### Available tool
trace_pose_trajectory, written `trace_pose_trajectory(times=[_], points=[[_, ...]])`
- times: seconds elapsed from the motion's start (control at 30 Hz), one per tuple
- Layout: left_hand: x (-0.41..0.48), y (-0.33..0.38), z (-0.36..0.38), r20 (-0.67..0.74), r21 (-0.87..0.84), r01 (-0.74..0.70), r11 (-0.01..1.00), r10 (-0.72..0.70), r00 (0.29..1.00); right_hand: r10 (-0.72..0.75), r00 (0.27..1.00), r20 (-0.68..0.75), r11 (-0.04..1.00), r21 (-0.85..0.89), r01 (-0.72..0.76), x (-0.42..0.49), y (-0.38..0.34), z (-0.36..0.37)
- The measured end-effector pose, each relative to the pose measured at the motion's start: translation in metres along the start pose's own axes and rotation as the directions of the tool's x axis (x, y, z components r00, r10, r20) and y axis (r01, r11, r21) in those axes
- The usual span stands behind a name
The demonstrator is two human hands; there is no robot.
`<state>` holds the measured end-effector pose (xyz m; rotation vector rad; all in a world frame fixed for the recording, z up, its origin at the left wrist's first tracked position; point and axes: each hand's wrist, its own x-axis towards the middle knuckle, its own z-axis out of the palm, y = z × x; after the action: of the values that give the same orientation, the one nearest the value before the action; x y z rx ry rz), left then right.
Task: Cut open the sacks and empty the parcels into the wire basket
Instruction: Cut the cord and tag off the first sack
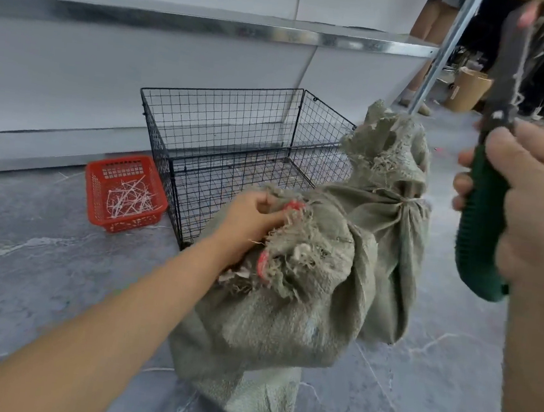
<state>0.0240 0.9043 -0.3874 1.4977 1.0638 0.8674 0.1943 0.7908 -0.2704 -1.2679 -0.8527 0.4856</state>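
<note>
left hand (249, 217) grips the sack (307, 276); right hand (529, 199) clasps a knife (482, 207); no legible writing.

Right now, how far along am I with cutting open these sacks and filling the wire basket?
Early on. Done: cut ties lie in the red basket, so some cutting has apparently happened. In hand: your left hand grips the frayed sack and your right hand holds the green-handled knife raised. Left: a tie binds the sack's neck, and the wire basket holds no parcels.
</note>
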Motion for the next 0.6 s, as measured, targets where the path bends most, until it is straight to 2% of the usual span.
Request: trace_pose_trajectory(times=[0.07, 0.17, 0.23, 0.33, 0.43, 0.53, 0.6], points=[[0.004, 0.014, -0.004, -0.003, -0.060, -0.066, 0.996, 0.066, 0.998, 0.056, 0.988, 0.142, 0.991, -0.126, -0.038, -0.006, 0.013, 0.008], [0.002, 0.024, -0.002, 0.039, -0.053, -0.175, 0.983, 0.177, 0.984, 0.140, 0.961, 0.238, 0.965, -0.252, -0.078, -0.011, 0.037, 0.031], [0.001, 0.023, -0.001, 0.061, -0.012, -0.190, 0.982, 0.190, 0.980, 0.133, 0.955, 0.266, 0.917, -0.400, -0.016, -0.011, 0.048, 0.037], [0.001, 0.022, -0.003, 0.067, -0.042, -0.221, 0.974, 0.224, 0.972, 0.142, 0.931, 0.337, 0.820, -0.567, 0.081, -0.013, 0.064, 0.038], [0.001, 0.022, -0.005, 0.092, -0.046, -0.288, 0.957, 0.291, 0.952, 0.194, 0.926, 0.323, 0.766, -0.640, 0.063, -0.012, 0.076, 0.041], [0.004, 0.022, -0.013, 0.047, -0.040, -0.279, 0.959, 0.281, 0.959, 0.135, 0.957, 0.257, 0.726, -0.682, 0.080, -0.010, 0.082, 0.041], [0.003, 0.023, -0.016, 0.009, -0.058, -0.248, 0.967, 0.249, 0.968, 0.111, 0.978, 0.177, 0.731, -0.681, 0.041, -0.007, 0.084, 0.038]])
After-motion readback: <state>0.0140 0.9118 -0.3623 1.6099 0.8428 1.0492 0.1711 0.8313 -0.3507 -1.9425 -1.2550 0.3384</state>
